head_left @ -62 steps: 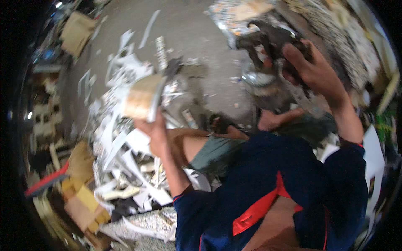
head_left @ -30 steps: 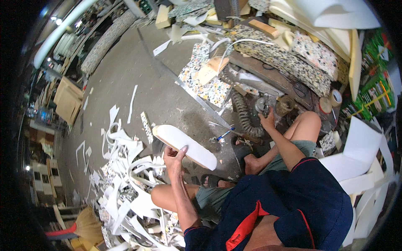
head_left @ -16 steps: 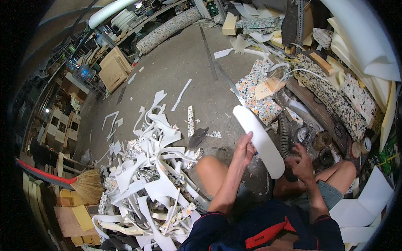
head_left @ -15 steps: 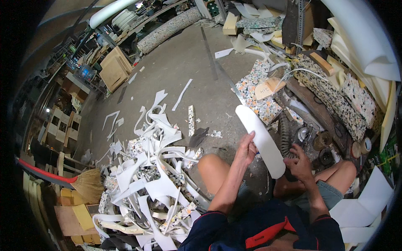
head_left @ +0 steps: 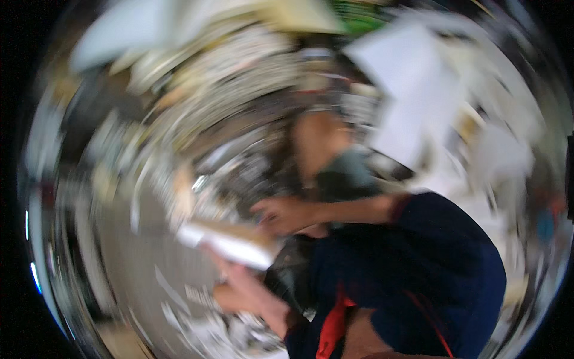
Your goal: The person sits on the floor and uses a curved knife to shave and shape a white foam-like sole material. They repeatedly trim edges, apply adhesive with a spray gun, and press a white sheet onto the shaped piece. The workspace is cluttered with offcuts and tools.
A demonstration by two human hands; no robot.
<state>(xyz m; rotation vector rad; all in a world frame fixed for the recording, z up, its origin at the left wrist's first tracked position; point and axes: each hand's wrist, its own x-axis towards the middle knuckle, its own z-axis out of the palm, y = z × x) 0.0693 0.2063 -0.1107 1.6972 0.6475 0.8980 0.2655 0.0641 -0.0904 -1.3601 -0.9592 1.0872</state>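
White-faced, tan-sided slab [head_left: 236, 246] in your left hand [head_left: 220, 258]: the fingers appear closed on its near edge, though blur hides their exact grip. For a steady hold, support it near the middle and press lightly, as it may well dent. Your right hand [head_left: 281, 215] reaches in beside the slab's right end; whether its fingers touch, or how far they part, you cannot tell. Farther out, pale scraps [head_left: 221, 334] lie below your left fingers, white sheets [head_left: 412, 90] above and right of your right.
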